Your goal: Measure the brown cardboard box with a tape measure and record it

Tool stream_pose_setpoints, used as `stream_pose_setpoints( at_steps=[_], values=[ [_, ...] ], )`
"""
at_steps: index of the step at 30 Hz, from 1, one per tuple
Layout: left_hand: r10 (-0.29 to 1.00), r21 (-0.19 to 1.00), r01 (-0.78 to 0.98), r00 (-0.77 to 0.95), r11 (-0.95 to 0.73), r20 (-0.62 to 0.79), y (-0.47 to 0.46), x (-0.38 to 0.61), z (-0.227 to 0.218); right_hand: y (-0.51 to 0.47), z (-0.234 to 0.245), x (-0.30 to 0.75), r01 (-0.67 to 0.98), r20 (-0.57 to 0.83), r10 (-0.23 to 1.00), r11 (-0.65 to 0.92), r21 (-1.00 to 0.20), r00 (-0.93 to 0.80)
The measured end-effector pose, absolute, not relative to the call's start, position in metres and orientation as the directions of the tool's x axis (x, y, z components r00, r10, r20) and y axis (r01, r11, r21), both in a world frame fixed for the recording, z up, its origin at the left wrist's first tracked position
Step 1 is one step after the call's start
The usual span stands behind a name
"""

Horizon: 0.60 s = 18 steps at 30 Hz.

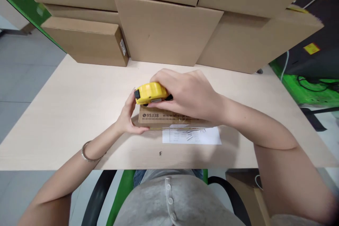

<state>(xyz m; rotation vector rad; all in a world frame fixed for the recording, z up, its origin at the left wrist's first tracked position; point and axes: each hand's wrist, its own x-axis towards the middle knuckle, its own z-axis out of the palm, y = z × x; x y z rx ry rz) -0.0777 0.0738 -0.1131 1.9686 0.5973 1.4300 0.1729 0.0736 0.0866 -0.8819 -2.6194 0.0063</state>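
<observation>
**Pale table (66, 113), wall of cartons (166, 31): yellow tape measure (149, 92) on a small parcel (159, 116)**

A light wooden table fills my view, with plain brown cartons stacked along its far edge. The parcel lies flat near the middle of the table, printed side toward the camera, with a white paper slip (193, 136) on the table just in front of it.

The tape measure sits on the parcel's top at its left end. I judge it to be a hard, smooth plastic case, compact and fairly dense for its size, rigid enough to squeeze firmly but liable to slip if only pinched at the corners. Its broad flat sides look like the best place to grip. The parcel looks like stiff, light cardboard, with taped faces that may be slick. I would take it by its short ends or edges.

The right hand (190, 93) comes in from the right, forearm across the table edge, wrist level and palm down. Its fingers are curled closed over the tape measure, thumb beneath on the near side, pressing it to the parcel. The left hand (128, 116), with 1 bracelet (87, 155) on its wrist, reaches up from the lower left. Its thumb lies along the parcel's front lower edge and its fingers wrap the left end, closed on the cardboard. I cannot tell whether its fingertips touch the tape measure.
</observation>
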Motion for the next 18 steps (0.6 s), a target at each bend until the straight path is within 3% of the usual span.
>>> stream_pose_setpoints(
  at_steps=[3, 5, 8, 10, 12, 15, 18],
  values=[
    [0.660, 0.689, 0.003, 0.287, -0.725, 0.694, 0.071, -0.071, -0.097, 0.073, 0.093, 0.188, 0.623, 0.475, 0.649, 0.745, -0.238, -0.594],
    [0.741, 0.753, 0.042, 0.218, -0.657, 0.635, 0.068, -0.063, -0.079, 0.071, 0.100, 0.202, 0.623, 0.537, 0.696, 0.698, -0.353, -0.477],
    [0.946, 0.951, -0.012, 0.095, -0.310, 0.309, 0.065, -0.049, -0.055, 0.065, 0.106, 0.218, 0.535, 0.544, 0.743, 0.664, -0.523, -0.390],
    [0.996, 0.991, -0.135, 0.093, -0.003, 0.016, 0.064, -0.041, -0.046, 0.058, 0.102, 0.222, 0.467, 0.458, 0.782, 0.621, -0.629, -0.423],
    [0.976, 0.957, -0.210, 0.123, 0.201, -0.178, 0.063, -0.033, -0.042, 0.052, 0.092, 0.221, 0.442, 0.302, 0.813, 0.538, -0.718, -0.498],
    [0.958, 0.941, -0.189, 0.117, 0.279, -0.260, 0.059, -0.027, -0.042, 0.047, 0.068, 0.213, 0.468, 0.096, 0.794, 0.446, -0.763, -0.600],
    [0.968, 0.957, -0.161, 0.100, 0.243, -0.229, 0.055, -0.028, -0.049, 0.049, 0.042, 0.207, 0.437, 0.075, 0.728, 0.486, -0.757, -0.681]
  ],
)
